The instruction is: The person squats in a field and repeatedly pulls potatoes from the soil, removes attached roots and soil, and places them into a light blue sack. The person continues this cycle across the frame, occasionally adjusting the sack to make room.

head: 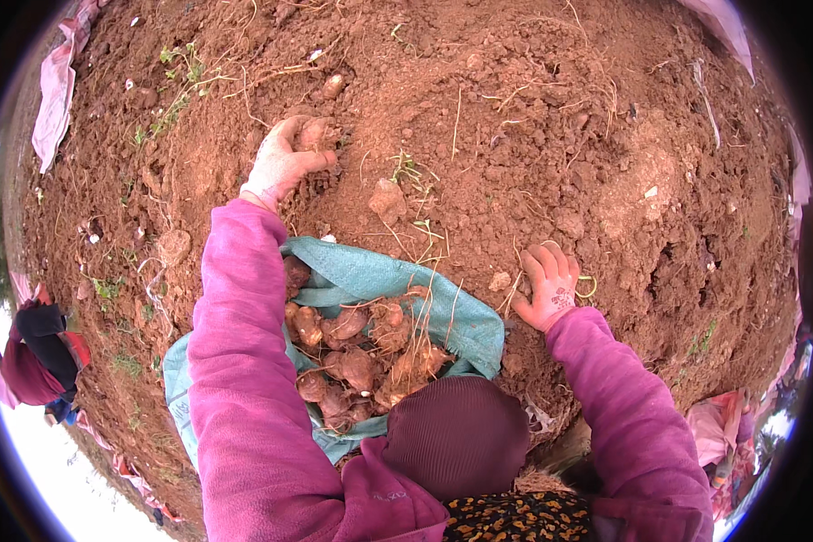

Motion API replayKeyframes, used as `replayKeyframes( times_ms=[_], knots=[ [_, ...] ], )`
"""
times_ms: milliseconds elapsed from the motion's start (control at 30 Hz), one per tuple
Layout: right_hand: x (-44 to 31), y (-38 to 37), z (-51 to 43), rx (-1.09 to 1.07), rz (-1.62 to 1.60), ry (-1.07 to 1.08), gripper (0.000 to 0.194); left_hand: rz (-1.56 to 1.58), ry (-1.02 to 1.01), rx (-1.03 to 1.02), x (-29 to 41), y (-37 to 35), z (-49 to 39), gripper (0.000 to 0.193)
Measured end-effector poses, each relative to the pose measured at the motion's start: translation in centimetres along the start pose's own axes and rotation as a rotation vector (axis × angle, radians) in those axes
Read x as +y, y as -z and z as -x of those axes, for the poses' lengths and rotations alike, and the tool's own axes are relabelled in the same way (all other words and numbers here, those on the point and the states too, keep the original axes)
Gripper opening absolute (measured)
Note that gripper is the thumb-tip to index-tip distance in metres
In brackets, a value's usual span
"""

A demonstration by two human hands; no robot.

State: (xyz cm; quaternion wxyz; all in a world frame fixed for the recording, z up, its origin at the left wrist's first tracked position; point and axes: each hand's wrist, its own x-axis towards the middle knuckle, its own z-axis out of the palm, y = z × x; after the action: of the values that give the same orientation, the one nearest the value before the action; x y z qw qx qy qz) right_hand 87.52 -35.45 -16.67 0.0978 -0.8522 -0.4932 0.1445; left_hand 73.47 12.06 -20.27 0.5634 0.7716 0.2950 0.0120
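My left hand [284, 159], in a pale soil-stained work glove, curls its fingers round a soil-covered lump [314, 134] on the ground, perhaps a tuber; soil hides its outline. My right hand [550, 281], also gloved, lies with fingers spread on the red-brown soil to the right of a teal woven sack [396, 267]. Brown tubers with thin roots [352, 366] fill the sack's mouth between my forearms. A smaller tuber [333, 86] lies on the soil just beyond my left hand.
Clods [387, 201], roots and green weeds [176, 101] are scattered over the soil. Pink sheeting [55, 101] lies at the far left. A person in dark red clothing [37, 359] is at the left rim. Pink cloth or sheeting [715, 427] shows at the lower right.
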Motion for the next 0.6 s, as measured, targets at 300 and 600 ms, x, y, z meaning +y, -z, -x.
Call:
replayKeyframes(
  times_ms=[300,600],
  knots=[
    [0.1,0.1,-0.2,-0.001,-0.052,-0.01,0.072,-0.303,0.424,-0.123,6.9,-3.8,-10.9,0.09],
    [0.7,-0.1,0.0,0.002,-0.109,-0.038,0.072,0.071,0.37,0.273,7.0,-8.4,-7.7,0.068]
  ],
)
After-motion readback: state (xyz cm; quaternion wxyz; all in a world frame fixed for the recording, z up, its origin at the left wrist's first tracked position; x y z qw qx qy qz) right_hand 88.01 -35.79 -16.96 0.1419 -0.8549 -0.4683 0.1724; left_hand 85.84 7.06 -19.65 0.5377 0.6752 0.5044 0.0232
